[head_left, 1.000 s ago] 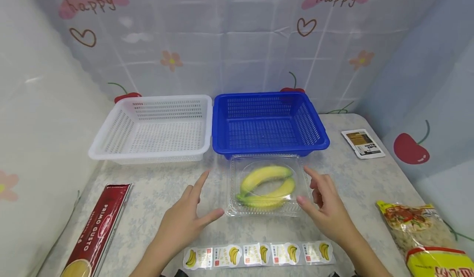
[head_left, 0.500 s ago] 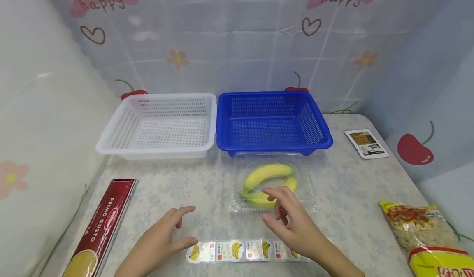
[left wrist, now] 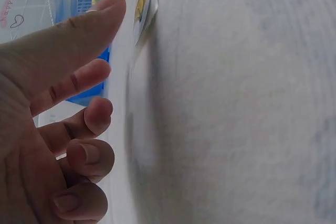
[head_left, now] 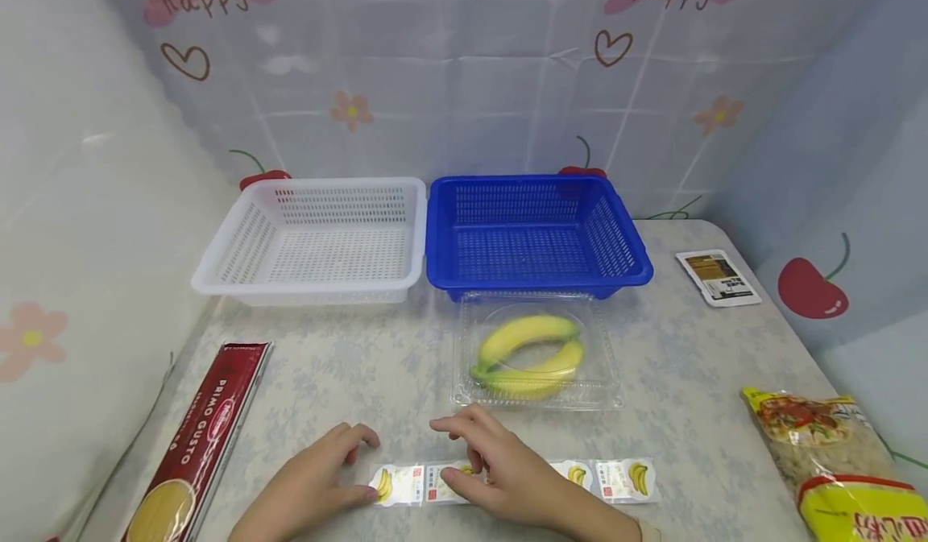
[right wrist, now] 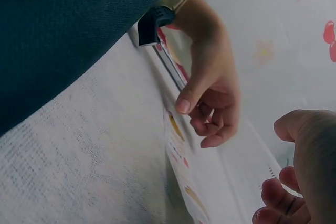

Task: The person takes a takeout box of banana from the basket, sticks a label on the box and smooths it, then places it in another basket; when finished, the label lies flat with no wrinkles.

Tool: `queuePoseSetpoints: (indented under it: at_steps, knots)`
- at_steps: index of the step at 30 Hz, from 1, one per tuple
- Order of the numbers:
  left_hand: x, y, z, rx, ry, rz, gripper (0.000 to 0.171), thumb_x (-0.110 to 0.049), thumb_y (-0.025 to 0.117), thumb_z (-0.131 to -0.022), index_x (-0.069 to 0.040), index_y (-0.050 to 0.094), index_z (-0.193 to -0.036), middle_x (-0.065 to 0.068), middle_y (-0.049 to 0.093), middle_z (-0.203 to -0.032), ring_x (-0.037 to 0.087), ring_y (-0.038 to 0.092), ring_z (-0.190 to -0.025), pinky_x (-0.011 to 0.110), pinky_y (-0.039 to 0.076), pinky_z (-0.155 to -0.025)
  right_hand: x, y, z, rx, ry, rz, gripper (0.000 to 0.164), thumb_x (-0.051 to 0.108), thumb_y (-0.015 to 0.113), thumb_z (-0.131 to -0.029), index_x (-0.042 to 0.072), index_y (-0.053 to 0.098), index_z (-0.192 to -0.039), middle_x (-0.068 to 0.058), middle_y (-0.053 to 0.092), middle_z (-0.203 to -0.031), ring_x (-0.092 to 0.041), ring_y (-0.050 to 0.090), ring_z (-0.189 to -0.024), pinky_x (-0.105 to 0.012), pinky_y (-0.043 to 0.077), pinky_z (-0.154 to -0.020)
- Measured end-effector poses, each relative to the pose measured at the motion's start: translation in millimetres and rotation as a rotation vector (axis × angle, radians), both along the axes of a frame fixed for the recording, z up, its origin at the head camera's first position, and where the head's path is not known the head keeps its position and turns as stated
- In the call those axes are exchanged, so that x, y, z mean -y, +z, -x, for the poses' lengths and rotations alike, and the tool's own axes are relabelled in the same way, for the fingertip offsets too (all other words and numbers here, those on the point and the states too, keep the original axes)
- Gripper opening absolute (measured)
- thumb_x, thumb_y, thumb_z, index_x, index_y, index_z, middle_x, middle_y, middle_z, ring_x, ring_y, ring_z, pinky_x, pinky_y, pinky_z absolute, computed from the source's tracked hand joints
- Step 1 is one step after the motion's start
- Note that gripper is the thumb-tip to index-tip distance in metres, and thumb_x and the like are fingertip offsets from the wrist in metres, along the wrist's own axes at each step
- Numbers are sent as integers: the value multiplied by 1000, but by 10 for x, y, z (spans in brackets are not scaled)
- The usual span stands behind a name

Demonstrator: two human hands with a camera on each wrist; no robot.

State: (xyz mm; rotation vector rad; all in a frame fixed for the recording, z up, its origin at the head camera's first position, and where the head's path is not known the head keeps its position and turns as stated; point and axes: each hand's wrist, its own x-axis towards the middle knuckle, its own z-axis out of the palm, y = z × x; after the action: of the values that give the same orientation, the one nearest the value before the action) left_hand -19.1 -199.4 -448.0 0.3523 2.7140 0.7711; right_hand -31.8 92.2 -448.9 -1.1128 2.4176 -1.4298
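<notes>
A strip of banana stickers point(head_left: 627, 479) lies along the near part of the table, its pieces side by side. My left hand point(head_left: 312, 482) is at the strip's left end, thumb tip beside the first sticker and the other fingers loosely bent. In the left wrist view the thumb is close to the strip's raised end point(left wrist: 144, 9), with nothing between thumb and fingers. My right hand point(head_left: 507, 469) hovers over the middle of the strip and hides some stickers. Its fingers are relaxed and hold nothing. Behind the hands sits a clear plastic box point(head_left: 464, 341) containing two bananas point(head_left: 532, 341).
A white basket point(head_left: 304, 291) and a blue basket point(head_left: 536, 284) stand at the back, the box right against the blue one. At left lies a red spaghetti packet point(head_left: 199, 445). On the right are a small white packet point(head_left: 718, 278) and a yellow-ended food bag point(head_left: 834, 461).
Both hands have drawn back from beside the clear box toward the sticker strip. The right hand has swung left across it. The box with the bananas stays by the blue basket.
</notes>
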Motion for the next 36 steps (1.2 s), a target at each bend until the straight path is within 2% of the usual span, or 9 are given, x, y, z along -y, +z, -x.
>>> queuePoseSetpoints:
  at_steps: [8, 14, 17, 22, 24, 30, 36]
  knots:
    - [-49, -56, 16, -9, -15, 16, 39, -41, 85, -72, -32, 61, -101, -15, 49, -87, 1, 45, -71, 24, 39, -60, 247, -171, 51, 17, 40, -46, 46, 35, 59, -100, 23, 48, -144, -2, 53, -112, 2, 42, -70, -12, 43, -60]
    - [-83, -52, 36, 3, -2, 21, 35, -36, 85, -74, -30, 62, -100, -15, 51, -88, 2, 47, -74, 24, 42, -63, 346, -331, 71, -37, 46, -146, 47, 37, 61, -99, 21, 49, -141, 6, 53, -103, 5, 41, -69, -10, 41, -59]
    - [-83, -55, 41, 14, -6, 1, 33, -33, 85, -76, -29, 63, -100, -14, 53, -90, 3, 50, -77, 25, 45, -65, 366, -382, 82, -58, 39, -180, 46, 35, 64, -97, 21, 52, -139, 8, 53, -101, 5, 42, -73, -9, 42, -64]
    - [-76, -55, 48, 36, -4, -50, 29, -27, 83, -78, -25, 65, -101, -13, 56, -92, 5, 53, -84, 27, 49, -71, 402, -382, 113, -79, 18, -248, 40, 34, 69, -93, 20, 60, -129, 12, 55, -97, 3, 49, -83, -11, 44, -74]
    - [-76, -55, 54, 34, -3, -62, 28, -25, 83, -79, -25, 65, -100, -13, 56, -92, 6, 54, -85, 26, 49, -72, 421, -368, 127, -96, 16, -281, 38, 35, 71, -91, 20, 63, -125, 13, 55, -94, 4, 49, -83, -10, 44, -74]
    - [-80, -57, 62, -18, -28, -71, 26, -23, 83, -78, -26, 65, -98, -17, 55, -91, 1, 53, -86, 25, 50, -74, 461, -360, 145, -146, 14, -340, 37, 37, 73, -89, 19, 66, -121, 14, 55, -89, 5, 48, -80, -9, 41, -72]
    - [-101, -62, 66, -64, -48, -96, 21, -18, 80, -81, -25, 66, -96, -18, 57, -90, -1, 54, -86, 24, 50, -75, 461, -405, 157, -146, 5, -339, 38, 38, 73, -89, 20, 66, -122, 14, 56, -92, 5, 48, -80, -10, 42, -71]
